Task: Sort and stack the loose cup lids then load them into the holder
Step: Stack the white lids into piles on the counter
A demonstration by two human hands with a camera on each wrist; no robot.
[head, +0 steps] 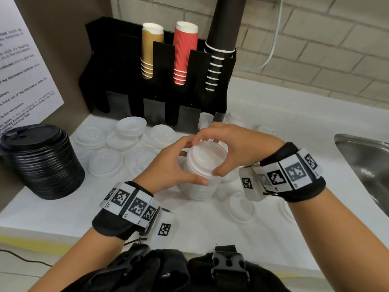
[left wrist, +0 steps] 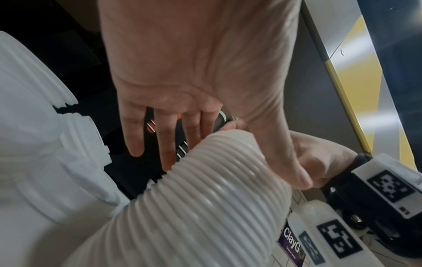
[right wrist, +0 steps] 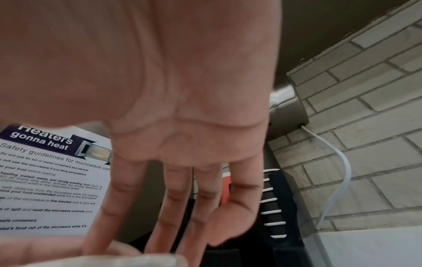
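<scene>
A tall stack of white cup lids (head: 200, 182) stands mid-counter. My left hand (head: 185, 165) grips its upper part, thumb on the near side and fingers curled round the far side. My right hand (head: 212, 154) holds the top white lid (head: 207, 153) by its rim, thumb near and fingers far. In the left wrist view the ribbed lid stack (left wrist: 205, 198) lies under the left hand (left wrist: 233, 171). Only the top lid's edge (right wrist: 141, 259) shows below the right hand (right wrist: 109, 251) in the right wrist view. The black holder (head: 126, 66) stands at the back.
Loose white lids (head: 126, 142) lie spread in front of the holder, and clear lids (head: 240, 205) lie to the right. A stack of black lids (head: 40, 161) stands at the left. The holder carries brown (head: 151, 49), red (head: 185, 51) and black cups (head: 223, 28). A steel sink (head: 366, 165) is at the right.
</scene>
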